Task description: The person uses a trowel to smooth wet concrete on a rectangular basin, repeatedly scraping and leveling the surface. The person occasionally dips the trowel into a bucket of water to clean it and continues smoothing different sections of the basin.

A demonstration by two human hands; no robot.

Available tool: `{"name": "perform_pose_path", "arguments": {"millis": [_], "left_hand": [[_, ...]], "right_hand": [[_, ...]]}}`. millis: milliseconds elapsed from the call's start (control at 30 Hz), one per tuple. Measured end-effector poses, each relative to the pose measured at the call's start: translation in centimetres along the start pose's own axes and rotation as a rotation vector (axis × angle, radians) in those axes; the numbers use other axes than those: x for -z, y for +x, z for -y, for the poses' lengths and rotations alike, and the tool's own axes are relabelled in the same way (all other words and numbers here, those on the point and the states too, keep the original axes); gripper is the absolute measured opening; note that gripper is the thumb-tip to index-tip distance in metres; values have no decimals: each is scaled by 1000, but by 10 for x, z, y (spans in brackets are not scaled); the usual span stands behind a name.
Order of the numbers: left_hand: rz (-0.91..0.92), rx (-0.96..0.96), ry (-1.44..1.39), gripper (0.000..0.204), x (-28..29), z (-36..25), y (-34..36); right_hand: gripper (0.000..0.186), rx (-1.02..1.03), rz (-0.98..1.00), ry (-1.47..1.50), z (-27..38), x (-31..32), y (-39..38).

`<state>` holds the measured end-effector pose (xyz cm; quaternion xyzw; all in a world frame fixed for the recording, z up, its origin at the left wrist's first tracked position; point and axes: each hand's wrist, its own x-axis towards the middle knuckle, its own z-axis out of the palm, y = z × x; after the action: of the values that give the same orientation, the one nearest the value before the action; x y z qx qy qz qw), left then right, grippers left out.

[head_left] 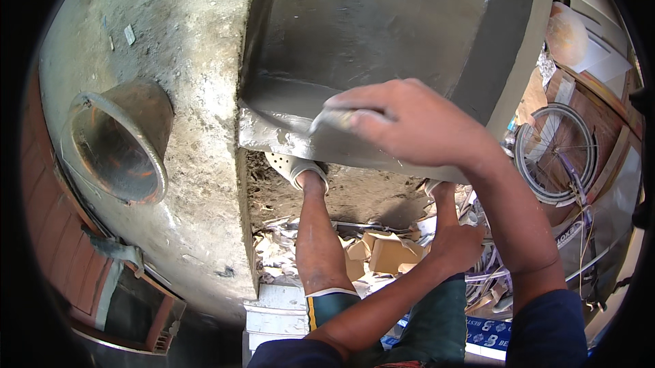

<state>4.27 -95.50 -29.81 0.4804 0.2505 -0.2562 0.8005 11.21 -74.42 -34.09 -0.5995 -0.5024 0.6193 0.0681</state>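
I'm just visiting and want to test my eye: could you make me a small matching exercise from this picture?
1. Bucket
2. Bicycle wheel
3. Trowel
4. Left clog

A. In the fingers of the right hand
B. Pale, with small holes
C. On the rough concrete, at the picture's left
D. Among clutter at the picture's right

Pairs: 1-C, 2-D, 3-A, 4-B

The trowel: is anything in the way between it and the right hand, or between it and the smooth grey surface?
Nothing visible is. The right hand grips the trowel, with the smooth grey surface right by it. The bucket stands off to the left; the left hand is lower down, clear too.
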Motion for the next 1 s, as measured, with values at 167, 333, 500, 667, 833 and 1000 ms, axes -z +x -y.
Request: {"name": "perform_pose_path", "arguments": {"millis": [167,333,500,667,833,1000], "left_hand": [[-5,2,11,33,0,-2,3],[21,17,-16,39,9,2,4],[52,-19,-57,47,-6,13,-3],[-119,-145,-52,46,-32,27,5],[80,-87,-10,24,-33,23,11],[-13,-68,12,21,-35,13,10]], "right_hand": [[45,-319,-16,46,-47,-5,63],[48,-367,82,146,-86,-32,122],[49,-204,27,101,-101,-53,142],[51,-184,66,91,-84,-55,148],[51,-176,163,81,-65,-37,125],[48,-15,58,-44,-47,-34,93]]}}
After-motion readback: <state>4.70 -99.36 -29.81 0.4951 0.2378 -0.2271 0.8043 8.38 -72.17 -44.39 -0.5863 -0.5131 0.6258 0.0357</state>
